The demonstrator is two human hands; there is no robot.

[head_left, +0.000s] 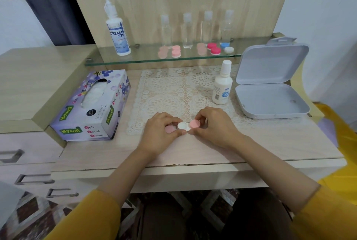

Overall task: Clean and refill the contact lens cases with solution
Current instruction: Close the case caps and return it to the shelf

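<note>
- The left hand is gripping the white contact lens case, with curled fingers and the thumb on its left part. A pink cap is showing under these fingers; I cannot tell if it is screwed on or lying loose.
- The right hand is pinching the other pink cap between thumb and fingertips at the right end of the case.
- The case is lying flat at the front edge of the lace mat, in front of the person, between the tissue box and the open grey box.
- In my judgement the step in hand is turning this right cap, most likely to open it. To do it well, the left hand should be pressing the body down so it is not rotating together with the cap. The right fingers should be turning only the rim and lifting straight up, so that old solution is not spilling on the mat.
- The long axis of the case is running left to right across the table, with the right end a little farther from the person. The cap faces are pointing up.
- The small solution bottle is standing upright on the mat, near the right hand, ready for refilling.
</note>
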